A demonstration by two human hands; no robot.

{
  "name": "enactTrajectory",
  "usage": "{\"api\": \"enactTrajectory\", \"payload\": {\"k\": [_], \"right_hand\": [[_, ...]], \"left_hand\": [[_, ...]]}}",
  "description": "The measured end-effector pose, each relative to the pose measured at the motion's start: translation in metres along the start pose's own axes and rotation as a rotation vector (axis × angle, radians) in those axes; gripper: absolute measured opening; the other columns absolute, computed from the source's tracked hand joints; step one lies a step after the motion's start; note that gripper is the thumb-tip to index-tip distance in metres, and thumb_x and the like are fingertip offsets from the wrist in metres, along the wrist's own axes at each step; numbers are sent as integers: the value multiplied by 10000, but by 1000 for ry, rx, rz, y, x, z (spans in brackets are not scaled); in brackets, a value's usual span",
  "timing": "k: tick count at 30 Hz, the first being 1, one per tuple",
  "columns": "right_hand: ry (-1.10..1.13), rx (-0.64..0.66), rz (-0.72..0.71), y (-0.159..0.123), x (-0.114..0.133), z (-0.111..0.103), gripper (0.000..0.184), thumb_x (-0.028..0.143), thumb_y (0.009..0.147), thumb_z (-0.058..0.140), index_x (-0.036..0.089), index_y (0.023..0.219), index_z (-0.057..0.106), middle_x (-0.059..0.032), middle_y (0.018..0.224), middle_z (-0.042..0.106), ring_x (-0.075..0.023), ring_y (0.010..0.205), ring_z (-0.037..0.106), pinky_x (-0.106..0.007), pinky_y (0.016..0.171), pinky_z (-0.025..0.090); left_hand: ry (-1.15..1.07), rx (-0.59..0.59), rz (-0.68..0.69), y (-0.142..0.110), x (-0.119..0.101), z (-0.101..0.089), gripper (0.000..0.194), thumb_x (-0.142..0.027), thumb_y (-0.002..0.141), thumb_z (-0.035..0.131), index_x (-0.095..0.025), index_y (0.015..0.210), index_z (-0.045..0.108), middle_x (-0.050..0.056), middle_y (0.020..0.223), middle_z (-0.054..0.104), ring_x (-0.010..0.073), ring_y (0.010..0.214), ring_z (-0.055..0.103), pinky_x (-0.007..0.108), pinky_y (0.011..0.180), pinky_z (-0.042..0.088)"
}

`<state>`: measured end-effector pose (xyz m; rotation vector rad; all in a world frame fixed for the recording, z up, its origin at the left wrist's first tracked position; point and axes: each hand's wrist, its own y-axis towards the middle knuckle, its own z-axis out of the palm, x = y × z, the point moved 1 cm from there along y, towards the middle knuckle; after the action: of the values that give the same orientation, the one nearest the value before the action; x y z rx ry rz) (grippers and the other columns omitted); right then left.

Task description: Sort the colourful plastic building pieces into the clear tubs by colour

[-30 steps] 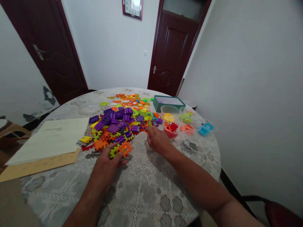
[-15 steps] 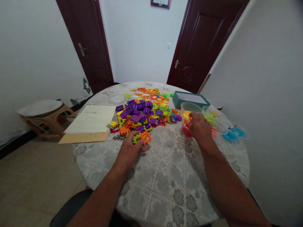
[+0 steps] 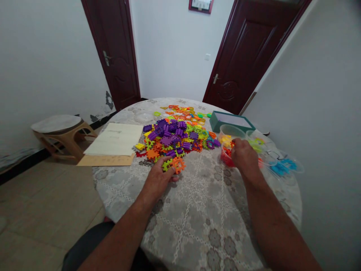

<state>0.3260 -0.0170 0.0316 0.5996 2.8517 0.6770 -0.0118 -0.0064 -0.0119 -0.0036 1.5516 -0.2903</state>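
Observation:
My left hand (image 3: 161, 174) is closed on two toothed interlocking plastic blocks, a lime-green one (image 3: 167, 165) and an orange one (image 3: 178, 165), at the near edge of a heap. That heap of mixed plastic blocks (image 3: 169, 140) is mostly purple, green and orange. On the right, my right hand (image 3: 243, 155) is over a clear tub (image 3: 227, 160) with red pieces in it. Its fingers are pinched together, with an orange-red bit (image 3: 232, 143) showing at their tips. The fingers hide part of this piece and of the tub.
Behind that tub stands another clear tub (image 3: 232, 130) with yellow pieces. A green box (image 3: 231, 121) is farther back. Blue pieces (image 3: 284, 166) lie in a clear container at the right. Paper sheets (image 3: 115, 139) lie at the left, and a stool (image 3: 60, 135) stands beyond.
The whole view has shifted slightly, so things appear farther right. My right hand is a little lower against the tubs, and more of the red pieces show. My left hand still holds its blocks.

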Motion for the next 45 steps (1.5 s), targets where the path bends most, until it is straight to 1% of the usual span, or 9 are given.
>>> {"api": "enactTrajectory", "payload": {"k": [6, 13, 18, 24, 27, 30, 36, 41, 45], "right_hand": [[320, -67, -149, -8, 34, -14, 311, 207, 1013, 492, 137, 1259, 670, -171, 1203, 694, -269, 1077, 658, -356, 885, 497], [1091, 489, -415, -61, 119, -11, 258, 325, 1021, 592, 221, 1239, 684, -14, 947, 736, -144, 788, 659, -255, 717, 489], [1210, 539, -363, -62, 126, -8, 243, 291, 979, 646, 219, 1210, 675, 35, 818, 666, -120, 701, 601, -230, 655, 452], [1047, 220, -305, -41, 76, -57, 196, 264, 978, 607, 207, 1144, 696, -2, 887, 695, -136, 760, 605, -254, 707, 451], [880, 16, -195, -25, 26, -72, 224, 281, 976, 574, 200, 1127, 720, -31, 921, 712, -150, 753, 607, -272, 721, 462], [657, -116, -79, -1, -35, -67, 256, 262, 953, 556, 170, 1107, 740, -72, 997, 745, -170, 797, 635, -295, 772, 486], [223, 80, 109, 32, -131, -25, 292, 182, 927, 557, 154, 1126, 768, -107, 1113, 784, -183, 958, 696, -278, 879, 489], [163, 161, 138, 22, -153, -6, 331, 176, 930, 537, 100, 1151, 772, -189, 1133, 775, -280, 1010, 713, -368, 914, 516], [82, -91, 36, 11, -139, -7, 382, 165, 925, 485, 48, 1194, 730, -260, 1180, 720, -369, 1131, 671, -508, 1031, 485]], "left_hand": [[16, 7, 5, 0, 0, 2, 547, -268, 871, 725, -180, 1393, 586, 97, 1055, 760, 160, 703, 770, 245, 634, 618], [-16, 81, 33, 1, 0, 2, 571, -341, 811, 816, -203, 1334, 631, 114, 1158, 767, 202, 822, 777, 320, 695, 670], [41, 113, 13, 2, -4, 0, 588, -383, 805, 828, -192, 1319, 618, 96, 1007, 789, 233, 815, 789, 333, 692, 670], [-18, 82, 4, 4, 2, -6, 493, -345, 889, 739, -234, 1342, 580, 69, 1006, 772, 225, 862, 808, 353, 758, 680], [-16, 39, 28, 4, -1, -9, 505, -317, 895, 729, -250, 1367, 564, 72, 1041, 762, 228, 886, 809, 361, 757, 685], [-25, -13, 50, 4, -8, -11, 547, -273, 887, 729, -248, 1397, 535, 88, 1068, 756, 235, 867, 807, 366, 720, 691], [-57, -102, 91, 11, -14, -24, 535, -287, 860, 763, -215, 1340, 537, 89, 1045, 771, 245, 879, 809, 349, 702, 692], [-43, -221, 136, 15, -16, -42, 383, -332, 822, 780, -185, 1149, 646, 89, 1035, 767, 247, 848, 796, 289, 587, 658], [-112, -321, 188, 21, -18, -56, 334, -315, 783, 763, -181, 1076, 677, 73, 1049, 743, 207, 775, 767, 223, 472, 575]]}}
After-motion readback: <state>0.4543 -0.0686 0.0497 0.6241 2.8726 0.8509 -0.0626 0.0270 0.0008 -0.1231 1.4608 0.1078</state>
